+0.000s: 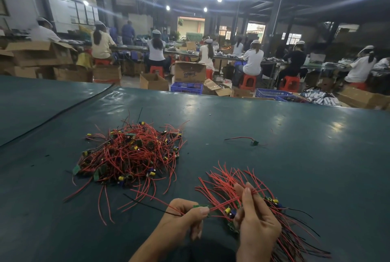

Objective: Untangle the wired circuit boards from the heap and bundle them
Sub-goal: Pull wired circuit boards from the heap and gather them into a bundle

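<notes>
Left hand (185,217): grip pinches one small green board (200,207) between thumb and finger. Right hand (256,226): grip clenched round the bundle (232,185), boards low in the fist, red wires fanning up and out, close to the near edge of the desk (295,118).

Risks:
- Red and black leads run from the pinched board toward the near fringe of the heap (130,154). A quick pull probably drags neighbours along or strains a solder joint.
- Red wires also span from the board to the right fingertips, across the bundle's fan. Likely snag point when it joins.
- Bundle looks fat for one fist, so bottom boards could slip out.
- Wire ends are uneven, so the tie may come out ragged.

Around:
- Heap sits left of the desk's middle and is large, so I'd judge there's a lot left to sort.
- Stray board (253,142) lies alone toward the right, well apart from both. Easy to miss.
- Dark line (54,115) crosses the far left corner. Seam or cable, can't tell.
- Past the far edge are boxes (190,71), crates (186,88) and people on stools (249,82). None of it is in the way.
</notes>
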A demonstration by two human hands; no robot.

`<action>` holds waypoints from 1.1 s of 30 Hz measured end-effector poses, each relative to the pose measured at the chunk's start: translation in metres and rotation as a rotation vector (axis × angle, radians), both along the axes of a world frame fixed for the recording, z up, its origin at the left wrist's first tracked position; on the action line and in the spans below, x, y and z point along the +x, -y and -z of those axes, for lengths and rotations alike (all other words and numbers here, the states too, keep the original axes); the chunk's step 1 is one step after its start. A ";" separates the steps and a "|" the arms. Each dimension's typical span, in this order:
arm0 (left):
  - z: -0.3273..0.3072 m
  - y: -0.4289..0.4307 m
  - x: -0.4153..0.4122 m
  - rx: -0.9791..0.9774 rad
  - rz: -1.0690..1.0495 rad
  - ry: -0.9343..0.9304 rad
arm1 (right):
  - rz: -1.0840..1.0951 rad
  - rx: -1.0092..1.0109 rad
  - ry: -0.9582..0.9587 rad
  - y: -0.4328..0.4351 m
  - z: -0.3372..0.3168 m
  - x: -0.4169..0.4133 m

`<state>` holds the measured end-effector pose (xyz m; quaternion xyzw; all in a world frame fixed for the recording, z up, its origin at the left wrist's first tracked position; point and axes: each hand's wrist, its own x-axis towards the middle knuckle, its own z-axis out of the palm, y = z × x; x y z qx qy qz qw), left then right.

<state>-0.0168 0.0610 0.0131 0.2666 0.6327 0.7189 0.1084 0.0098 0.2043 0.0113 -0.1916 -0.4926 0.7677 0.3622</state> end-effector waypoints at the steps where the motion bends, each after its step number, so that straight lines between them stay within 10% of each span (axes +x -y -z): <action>1: 0.001 0.000 0.001 -0.013 -0.006 -0.010 | -0.001 -0.007 0.005 0.000 0.000 0.000; 21: 0.004 -0.005 0.001 -0.117 -0.067 0.013 | -0.210 0.262 0.098 0.026 0.008 0.004; 33: -0.005 0.002 0.003 -0.124 0.055 -0.006 | 0.061 -0.154 0.002 -0.019 0.004 -0.003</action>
